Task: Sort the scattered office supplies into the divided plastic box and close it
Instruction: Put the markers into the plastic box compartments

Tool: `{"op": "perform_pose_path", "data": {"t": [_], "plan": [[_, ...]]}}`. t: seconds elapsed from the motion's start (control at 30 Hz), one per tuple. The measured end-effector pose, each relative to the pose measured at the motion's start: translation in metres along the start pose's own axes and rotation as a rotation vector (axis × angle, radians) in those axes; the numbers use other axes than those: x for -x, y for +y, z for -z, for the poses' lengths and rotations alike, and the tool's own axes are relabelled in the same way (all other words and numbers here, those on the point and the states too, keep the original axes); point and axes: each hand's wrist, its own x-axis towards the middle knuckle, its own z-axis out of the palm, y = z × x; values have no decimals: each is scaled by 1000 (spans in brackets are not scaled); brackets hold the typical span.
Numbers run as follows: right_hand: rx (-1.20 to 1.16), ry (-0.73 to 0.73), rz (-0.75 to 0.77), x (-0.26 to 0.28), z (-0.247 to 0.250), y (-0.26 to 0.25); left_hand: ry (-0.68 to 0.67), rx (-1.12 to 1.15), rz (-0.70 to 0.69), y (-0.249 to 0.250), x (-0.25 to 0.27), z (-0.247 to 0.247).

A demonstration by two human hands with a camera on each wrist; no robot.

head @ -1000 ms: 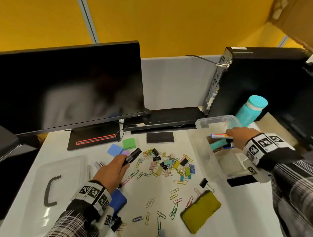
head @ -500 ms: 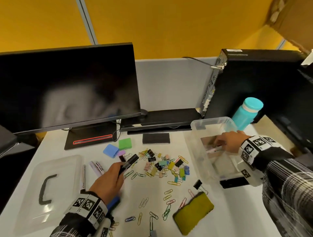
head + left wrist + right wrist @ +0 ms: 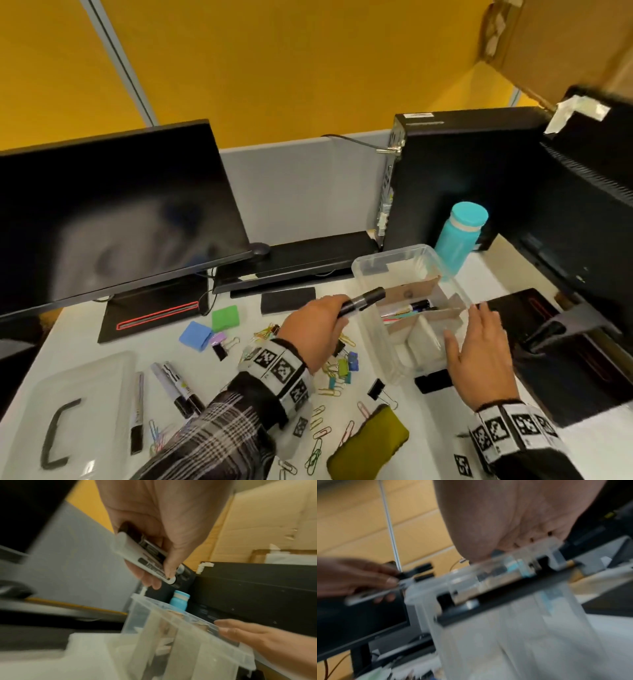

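words: none can be read | marker [image 3: 147,555] in the left hand [image 3: 154,520]: black print on its white side, too blurry to make out | wrist bands [image 3: 277,368]: black-and-white square code patterns, no letters | computer tower [image 3: 455,178]: small white sticker on top, too tiny to read

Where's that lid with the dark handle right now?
In the head view the clear lid lies flat at the desk's near left corner, below the monitor, with two markers just to its right.
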Motion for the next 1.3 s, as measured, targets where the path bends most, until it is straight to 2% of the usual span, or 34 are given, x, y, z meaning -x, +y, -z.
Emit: {"op": "perform_pose_path", "data": {"t": [0.2,0.33,0.47,0.57,0.7,0.8,0.97,1.03,1.13,1.23,1.3], "plan": [[-22,25,-32,2,-9,1,-244,-306,-176,64,-92,-36],[-18,27,-25,2,-9,0,-325,-270,-166,71,-121,-57],[-21,37,-20,1,-11,3,-301,-208,-156,65,-123,-54],[16,37,-22,1,-10,4,-182,-59,-162,47,-94,-42],[-15,60,18,5,-5,-5,23,106,-58,-3,-26,-31],[-144,107,168,14,-1,-29,54,100,98,-63,31,-30],[-294,60,503,37,-19,-99,65,23,420,-169,136,-24],[-321,14,609,50,-38,-133,88,6,474,-203,169,-11],[-301,-126,727,69,-76,-187,55,-110,493,-247,202,11],[-243,-300,813,86,-119,-240,-26,-218,394,-280,213,23],[-239,-410,807,95,-139,-272,-116,-285,308,-297,210,25]]}}
